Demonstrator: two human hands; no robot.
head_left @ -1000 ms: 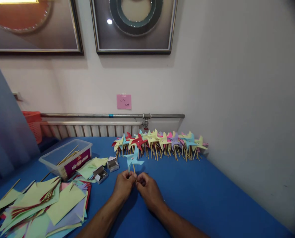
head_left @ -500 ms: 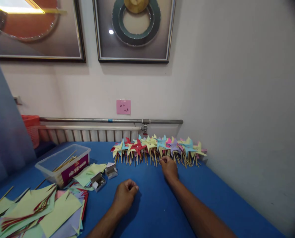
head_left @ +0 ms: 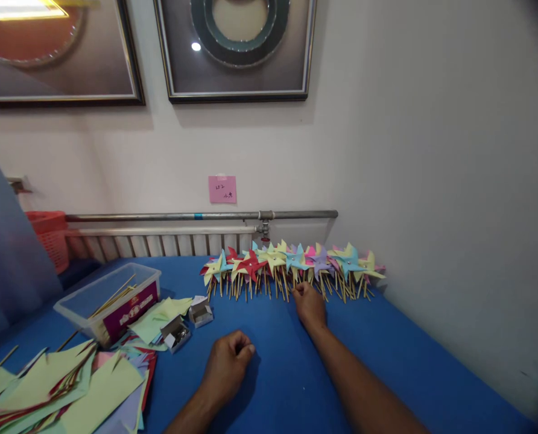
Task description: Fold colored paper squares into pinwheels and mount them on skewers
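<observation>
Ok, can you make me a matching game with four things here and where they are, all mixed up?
Things:
1. Right hand
2. Left hand
3. Pink note
4. Plastic box

Places:
A. Stuck on the wall
B. On the table's left side, with thin sticks inside
C. At the row of pinwheels
D. Apart from the pinwheels, fingers curled

Right pairs: 1-C, 2-D, 3-A, 4-B.
</observation>
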